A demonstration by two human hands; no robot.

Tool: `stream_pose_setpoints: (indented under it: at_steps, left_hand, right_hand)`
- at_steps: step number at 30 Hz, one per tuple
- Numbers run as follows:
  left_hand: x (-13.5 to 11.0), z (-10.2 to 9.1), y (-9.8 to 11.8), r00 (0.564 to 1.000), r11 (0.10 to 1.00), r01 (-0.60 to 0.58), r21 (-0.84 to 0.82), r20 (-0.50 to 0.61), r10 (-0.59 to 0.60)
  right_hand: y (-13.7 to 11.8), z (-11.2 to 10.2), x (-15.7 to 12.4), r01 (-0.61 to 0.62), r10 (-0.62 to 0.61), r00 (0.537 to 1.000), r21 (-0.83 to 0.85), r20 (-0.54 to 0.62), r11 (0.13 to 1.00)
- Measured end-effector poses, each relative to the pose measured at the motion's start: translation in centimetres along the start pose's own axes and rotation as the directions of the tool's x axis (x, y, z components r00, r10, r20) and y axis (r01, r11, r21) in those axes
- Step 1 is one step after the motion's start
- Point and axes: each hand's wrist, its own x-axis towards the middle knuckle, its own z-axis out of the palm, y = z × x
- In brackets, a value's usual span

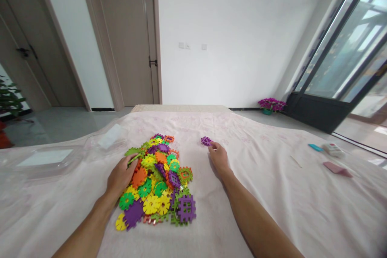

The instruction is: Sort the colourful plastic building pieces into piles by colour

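A heap of interlocking plastic building pieces (151,205), in yellow, green, orange and purple, lies on the cloth-covered table. Some are round and notched like flowers, others square with toothed edges. At the heap's left side, my left hand (121,174) is closed, with a light green building piece (133,157) between its fingers. To the right of the heap, my right hand (219,158) pinches the near edge of a purple building piece (206,141), at or just above the cloth; the exact height is hard to tell.
Clear plastic containers (72,165) with white labels are on the left of the table. To the right lie a pink folded item (337,169), a white packet (332,150) and a blue object (315,147). The pale tablecloth (256,149) has folds.
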Motion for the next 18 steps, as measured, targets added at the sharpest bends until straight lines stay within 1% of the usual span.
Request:
stream_pose_setpoints:
  at_steps: [1, 2, 3, 4, 5, 7, 8, 9, 10, 11, 13, 14, 16, 18]
  left_hand:
    - [0.0, 0.0, 0.0, 1.0, 1.0, 0.0, -0.001, -0.001, 0.0]
    - [0.0, 0.0, 0.0, 1.0, 1.0, -0.001, -0.002, -0.001, 0.001]
    - [0.0, 0.0, 0.0, 1.0, 1.0, -0.001, -0.004, 0.0, 0.001]
    - [0.0, 0.1, -0.1, 1.0, 1.0, -0.001, -0.006, 0.0, 0.001]
    - [0.0, 0.1, -0.1, 1.0, 1.0, -0.001, -0.008, 0.0, 0.001]
    - [0.1, 0.2, -0.3, 1.0, 1.0, -0.004, -0.014, -0.002, 0.004]
    - [0.1, 0.2, -0.3, 1.0, 1.0, -0.006, -0.017, -0.003, 0.006]
    - [0.1, 0.2, -0.3, 1.0, 1.0, -0.008, -0.018, -0.005, 0.008]
    - [0.1, 0.2, -0.4, 1.0, 1.0, -0.009, -0.016, -0.005, 0.009]
    - [0.1, 0.2, -0.3, 1.0, 1.0, -0.007, -0.013, -0.004, 0.007]
    - [0.1, 0.1, -0.3, 1.0, 1.0, 0.002, -0.005, -0.003, -0.002]
    - [0.1, 0.1, -0.2, 1.0, 1.0, 0.005, -0.001, -0.001, -0.005]
    - [0.1, 0.1, -0.2, 1.0, 1.0, 0.006, -0.001, 0.003, -0.006]
    - [0.1, 0.1, -0.2, 1.0, 1.0, 0.004, -0.006, 0.004, -0.004]
  right_hand:
    - [-0.3, 0.1, -0.2, 0.008, -0.01, 0.999, 0.037, 0.036, 0.999]
    - [-0.7, 0.2, -0.5, 0.007, -0.017, 0.994, 0.097, 0.105, 0.995]
    - [-1.2, 0.3, -0.8, -0.008, -0.027, 0.978, 0.169, 0.206, 0.986]
    - [-1.7, 0.4, -1.1, -0.035, -0.044, 0.946, 0.235, 0.322, 0.971]
    - [-2.2, 0.4, -1.4, -0.064, -0.069, 0.896, 0.282, 0.438, 0.957]
    - [-3.2, 0.3, -1.9, -0.093, -0.132, 0.766, 0.312, 0.629, 0.945]
    - [-3.6, 0.2, -2.1, -0.084, -0.163, 0.699, 0.306, 0.696, 0.948]
    - [-4.0, 0.2, -2.3, -0.062, -0.187, 0.642, 0.294, 0.743, 0.954]
    - [-4.4, 0.1, -2.5, -0.031, -0.206, 0.597, 0.279, 0.775, 0.96]
    - [-4.7, 0.1, -2.7, 0.009, -0.219, 0.564, 0.26, 0.796, 0.966]
    - [-5.3, 0.3, -3.1, 0.106, -0.239, 0.522, 0.216, 0.819, 0.971]
    - [-5.5, 0.4, -3.3, 0.153, -0.246, 0.511, 0.194, 0.823, 0.969]
    - [-5.8, 0.7, -3.7, 0.221, -0.253, 0.506, 0.159, 0.825, 0.962]
    - [-5.9, 1.1, -4.0, 0.231, -0.243, 0.525, 0.138, 0.815, 0.963]
